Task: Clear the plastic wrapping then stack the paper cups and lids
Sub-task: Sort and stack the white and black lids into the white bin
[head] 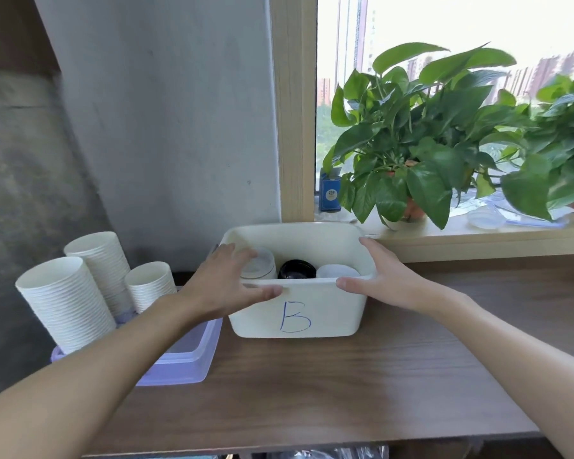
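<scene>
**Open wood in front, crowded left and rear**

The brown wooden tabletop [312,385] lies bare in front of and to the right of the white plastic bin marked B [328,313]. The left hand [226,286] and right hand [375,276] grip its front corners, so only the middle of its mouth is open. Tall stacks of white paper cups [67,303] in a lavender plastic tray [186,356] crowd the left. A grey wall [166,127] and leafy green potted plants [411,154] close the rear.

A: Bin [328,313] looks like smooth matt plastic. Cups [67,303] are white paper, ribbed where they nest.
B: Table [312,392] is matt wood grain. Tub [186,362], glossy translucent plastic. Wall [166,127], rough grey.
</scene>
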Tool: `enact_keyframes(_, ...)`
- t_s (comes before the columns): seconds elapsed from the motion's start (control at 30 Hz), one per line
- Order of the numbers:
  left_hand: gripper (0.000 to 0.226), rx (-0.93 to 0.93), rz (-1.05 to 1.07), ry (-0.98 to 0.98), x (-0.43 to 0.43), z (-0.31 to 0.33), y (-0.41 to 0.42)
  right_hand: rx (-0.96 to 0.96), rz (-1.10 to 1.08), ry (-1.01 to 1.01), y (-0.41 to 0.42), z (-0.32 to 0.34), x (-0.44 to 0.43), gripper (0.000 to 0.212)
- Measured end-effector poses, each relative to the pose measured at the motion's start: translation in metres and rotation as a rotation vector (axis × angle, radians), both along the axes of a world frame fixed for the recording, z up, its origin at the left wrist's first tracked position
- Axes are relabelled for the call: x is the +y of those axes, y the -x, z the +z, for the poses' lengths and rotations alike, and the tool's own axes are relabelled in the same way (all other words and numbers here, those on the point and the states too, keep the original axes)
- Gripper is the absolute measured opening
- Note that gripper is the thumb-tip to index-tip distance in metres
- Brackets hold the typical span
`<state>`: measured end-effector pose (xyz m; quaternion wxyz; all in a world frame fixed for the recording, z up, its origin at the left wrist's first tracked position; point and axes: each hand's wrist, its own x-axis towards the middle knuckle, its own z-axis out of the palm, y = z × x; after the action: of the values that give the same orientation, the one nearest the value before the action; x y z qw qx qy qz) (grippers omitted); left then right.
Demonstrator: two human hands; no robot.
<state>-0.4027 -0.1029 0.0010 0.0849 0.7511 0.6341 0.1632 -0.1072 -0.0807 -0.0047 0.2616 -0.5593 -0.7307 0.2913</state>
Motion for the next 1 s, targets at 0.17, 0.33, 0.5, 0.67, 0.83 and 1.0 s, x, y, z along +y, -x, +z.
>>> enact_keyframes(0.17,0.096,0.032,0.012,0.006,0.015,0.000,0.000,0.031,-0.029,-0.029,0.003,-0.005,0.014,0.110)
enact_keyframes(0.33,0.114,0.057,0.021,-0.039,0.028,-0.004,0.000,0.041,-0.058,-0.041,0.004,-0.008,0.027,0.105)
enact_keyframes(0.5,0.115,0.047,0.023,-0.059,0.031,-0.002,-0.001,-0.008,-0.089,-0.053,0.007,-0.006,0.023,0.100)
enact_keyframes(0.67,0.100,-0.079,0.030,-0.162,-0.003,-0.001,0.006,-0.244,-0.209,-0.536,0.022,-0.014,-0.004,0.065)
enact_keyframes(0.83,0.070,-0.109,0.031,-0.326,-0.068,-0.022,0.038,-0.015,0.012,-0.643,0.075,-0.034,-0.045,0.035)
enact_keyframes(1.0,0.055,-0.032,0.133,-0.398,-0.130,-0.053,0.088,-0.005,0.269,-0.417,0.145,-0.064,-0.076,0.037)
